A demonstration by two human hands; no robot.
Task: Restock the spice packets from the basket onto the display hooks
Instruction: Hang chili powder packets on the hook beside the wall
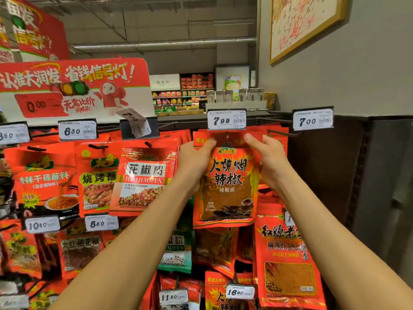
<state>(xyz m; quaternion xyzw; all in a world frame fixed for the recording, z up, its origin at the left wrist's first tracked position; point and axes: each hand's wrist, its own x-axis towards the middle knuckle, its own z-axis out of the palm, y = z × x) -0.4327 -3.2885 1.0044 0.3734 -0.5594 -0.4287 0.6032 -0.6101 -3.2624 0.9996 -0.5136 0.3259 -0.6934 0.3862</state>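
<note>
Here the chili powder packet (225, 186) hangs between both hands just under the 7.99 price tag (226, 120), its top edge level with the stock already on that hook. The left hand (195, 158) pinches the upper left corner, fingers curled over the front edge near the header, and the right hand (267, 156) pinches the upper right corner in the same way, so both are closed on the packet. The hook's tip is hidden behind the tag and the packet's top, so I cannot tell whether the hang hole is already threaded. The packet looks like a thin, glossy film pouch, light, with a loose powder fill that sags toward the bottom; the lower body bulges slightly while the header strip stays flat. That makes it floppy rather than stiff, and probably a little slick under the fingers. The sensible hold is the one shown: the two top corners beside the hang hole, which keeps the header taut and square to the hook. Gripping lower down would likely let the top fold over and hide the hole. The film around the hole is the weak point and could tear if pulled sideways. Neighbouring packets, such as the huajiao powder packet (145, 180) to the left, crowd close, so the new one should slide in straight. The basket is not in view.
</note>
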